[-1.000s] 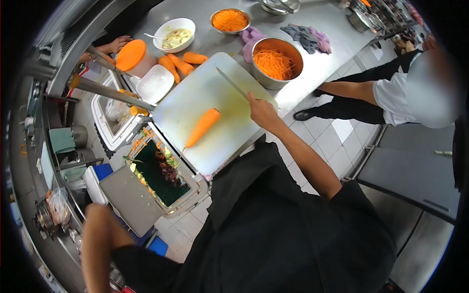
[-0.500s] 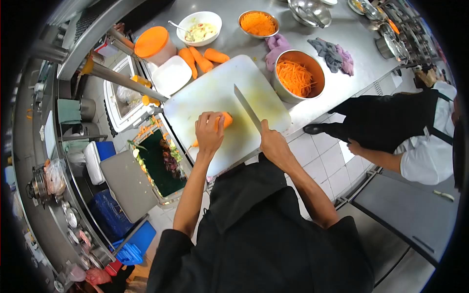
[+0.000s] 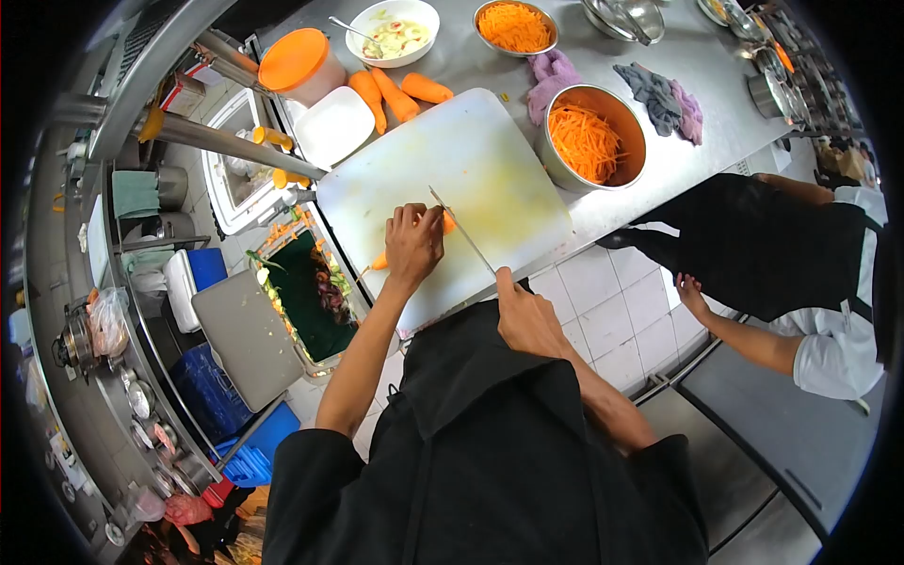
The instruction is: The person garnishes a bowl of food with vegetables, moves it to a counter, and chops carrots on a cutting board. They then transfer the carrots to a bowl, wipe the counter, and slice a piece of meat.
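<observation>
My left hand (image 3: 415, 243) is closed over a carrot (image 3: 378, 261) that lies on the white cutting board (image 3: 499, 141). The carrot's thin tip sticks out to the left of the hand and its thick end shows at the right, beside the fingertips. In my right hand (image 3: 529, 313) is a kitchen knife (image 3: 467, 235), gripped by the handle with its blade edge-on to me. Its blade crosses the carrot's thick end in this view, close to the left fingers. The board's surface has yellowish stains.
Peeled carrots (image 3: 396, 97), a white square dish (image 3: 332, 123) and an orange-lidded tub (image 3: 301, 67) stand behind the board. A steel pot (image 3: 634, 141) of shredded carrot is at right. A green-bottomed scrap bin (image 3: 294, 306) sits below left. Another person (image 3: 767, 245) stands at right.
The knife has come left and down onto the carrot's thick end, its blade turned edge-on. My left hand has shifted slightly right along the carrot.
</observation>
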### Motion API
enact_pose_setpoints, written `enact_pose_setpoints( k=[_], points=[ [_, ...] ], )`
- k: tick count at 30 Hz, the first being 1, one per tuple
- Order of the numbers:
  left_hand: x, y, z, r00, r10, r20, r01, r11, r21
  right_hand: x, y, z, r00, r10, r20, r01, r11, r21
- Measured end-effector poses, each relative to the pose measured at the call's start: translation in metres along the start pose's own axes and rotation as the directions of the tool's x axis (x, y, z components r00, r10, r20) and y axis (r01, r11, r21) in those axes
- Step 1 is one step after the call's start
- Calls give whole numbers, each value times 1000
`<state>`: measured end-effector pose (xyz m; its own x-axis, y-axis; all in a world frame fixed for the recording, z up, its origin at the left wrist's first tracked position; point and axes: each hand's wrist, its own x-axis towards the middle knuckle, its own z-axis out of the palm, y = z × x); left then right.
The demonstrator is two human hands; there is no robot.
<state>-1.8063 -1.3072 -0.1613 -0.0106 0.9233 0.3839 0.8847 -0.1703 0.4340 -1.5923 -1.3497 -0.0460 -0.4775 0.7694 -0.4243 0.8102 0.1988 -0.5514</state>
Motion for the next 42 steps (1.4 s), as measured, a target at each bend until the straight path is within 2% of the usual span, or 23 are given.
enact_pose_setpoints(
  k=[6, 9, 15, 18, 22, 24, 27, 37, 39, 42],
  points=[
    [-1, -3, 3, 1000, -8, -4, 8, 1000, 3, 7, 0, 10, 1000, 7, -6, -7, 1000, 12],
    [1, -4, 3, 1000, -6, -1, 6, 1000, -3, 8, -3, 8, 995, 91, 43, -93, 995, 41],
    [1, -7, 2, 1000, 6, 16, -6, 1000, -25, 16, 3, 20, 1000, 23, 2, -23, 1000, 11],
    [10, -14, 1, 994, -109, 32, 110, 994, -29, 37, 9, 29, 995, -55, -83, 63, 993, 103],
    [18, -15, -2, 994, -108, 32, 111, 988, -108, 40, 3, 17, 975, -133, -176, 140, 990, 28],
    [14, -11, -2, 999, -34, 7, 35, 998, -48, 38, 3, 16, 978, -139, -154, 138, 990, -18],
    [11, -15, 2, 1000, -10, -15, 10, 1000, 15, 36, 2, 14, 967, -166, -195, 165, 986, -21],
    [19, -13, -1, 999, -38, -12, 37, 997, -61, 50, 2, 18, 988, -109, -112, 106, 994, -40],
    [18, -22, 5, 992, -124, -5, 123, 989, -80, 55, 10, 36, 972, -143, -185, 140, 990, -30],
    [20, -25, 4, 995, -97, -37, 93, 991, -96, 61, 13, 38, 970, -162, -183, 163, 987, -11]
  ],
)
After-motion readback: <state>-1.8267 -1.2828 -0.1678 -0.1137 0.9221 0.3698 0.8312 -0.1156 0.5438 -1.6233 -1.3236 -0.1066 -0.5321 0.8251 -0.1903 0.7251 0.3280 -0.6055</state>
